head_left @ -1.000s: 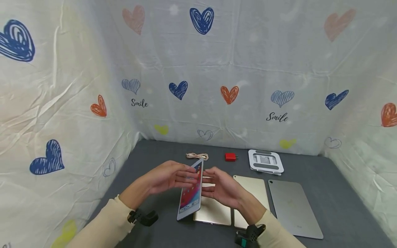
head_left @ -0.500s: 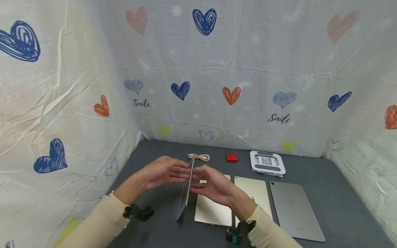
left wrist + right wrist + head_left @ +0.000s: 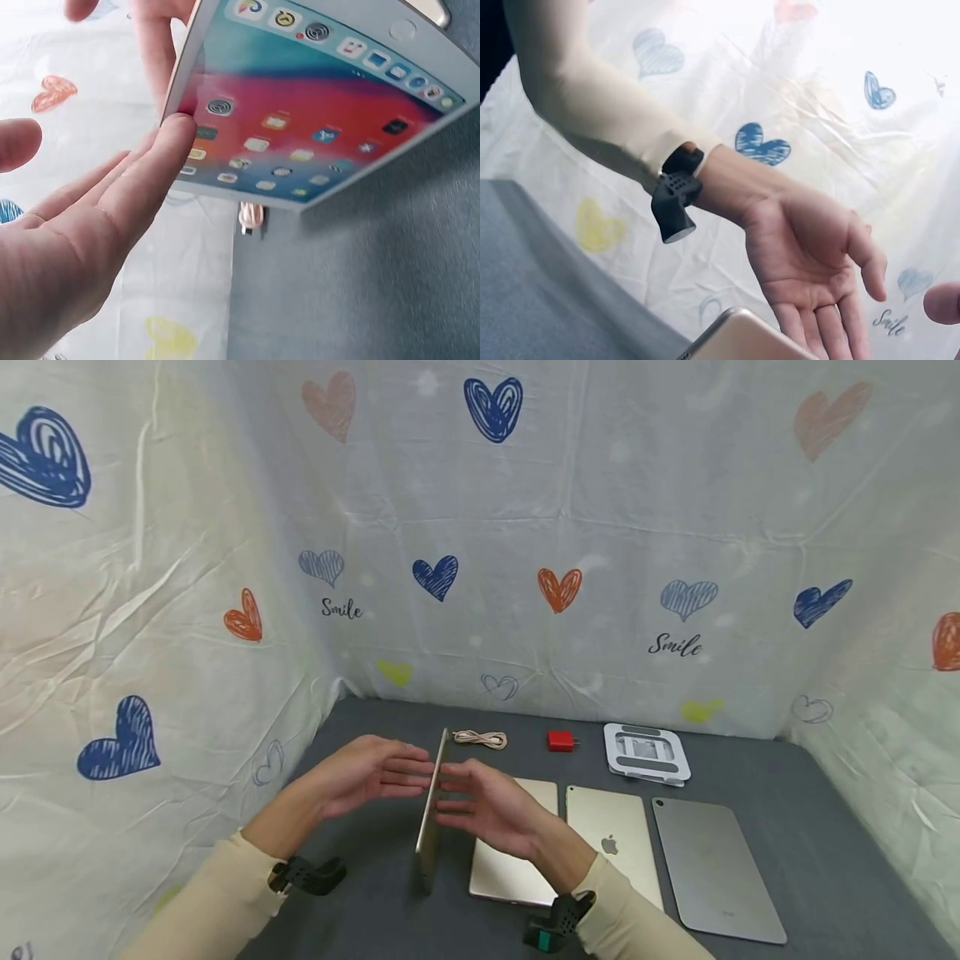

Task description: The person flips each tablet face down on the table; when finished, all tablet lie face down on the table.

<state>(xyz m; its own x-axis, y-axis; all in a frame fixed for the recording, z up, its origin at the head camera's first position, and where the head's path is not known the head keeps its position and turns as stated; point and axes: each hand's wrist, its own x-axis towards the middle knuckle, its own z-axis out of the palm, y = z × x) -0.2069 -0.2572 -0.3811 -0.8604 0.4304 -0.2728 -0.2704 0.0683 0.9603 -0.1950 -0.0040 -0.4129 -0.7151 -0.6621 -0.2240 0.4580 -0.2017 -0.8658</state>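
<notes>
A tablet (image 3: 427, 839) stands nearly upright on edge between my two hands, almost side-on in the head view. Its lit screen (image 3: 277, 124) with app icons faces my left hand (image 3: 371, 774). The fingers of that hand are extended, and one fingertip touches the tablet's edge in the left wrist view. On the back side is my right hand (image 3: 495, 810), fingers stretched toward the tablet's gold back; the exact contact cannot be told. In the right wrist view a gold corner of the tablet (image 3: 742, 337) shows, with my left palm (image 3: 802, 262) facing it.
A gold tablet (image 3: 510, 872) lies face down under my right forearm. Beside it lie another gold tablet (image 3: 615, 822) with a logo and a grey tablet (image 3: 716, 860). Along the back are a coiled cable (image 3: 480, 740), a red charger plug (image 3: 560, 741) and a white folding stand (image 3: 647, 753).
The tablet has moved left and turned, its screen swinging from facing the head camera to facing my left hand. Both hands have shifted left with it.
</notes>
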